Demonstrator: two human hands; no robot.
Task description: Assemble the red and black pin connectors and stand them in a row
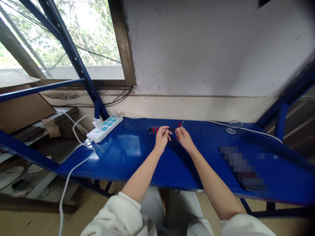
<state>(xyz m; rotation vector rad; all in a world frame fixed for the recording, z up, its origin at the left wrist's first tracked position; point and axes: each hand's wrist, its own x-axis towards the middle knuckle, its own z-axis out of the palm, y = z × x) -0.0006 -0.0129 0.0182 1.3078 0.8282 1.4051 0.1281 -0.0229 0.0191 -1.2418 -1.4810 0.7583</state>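
Note:
Both my hands meet over the far middle of the blue metal shelf point(137, 154). My left hand point(162, 136) and my right hand point(183, 136) each pinch an end of a short thin black piece point(171, 129) held level between them. A small red-and-grey part point(180, 124) stands just behind my right fingers. To the left of my left hand, small black and red pieces point(153, 129) stand in a short row. To the right lie several tiny dark bits point(198, 128).
A white power strip point(105, 128) with blue sockets lies at the shelf's left rear, its white cable point(71, 170) hanging off the front. A clear glass dish point(233, 127) sits at the right rear. Blue frame struts cross at left and right. A window is behind at left.

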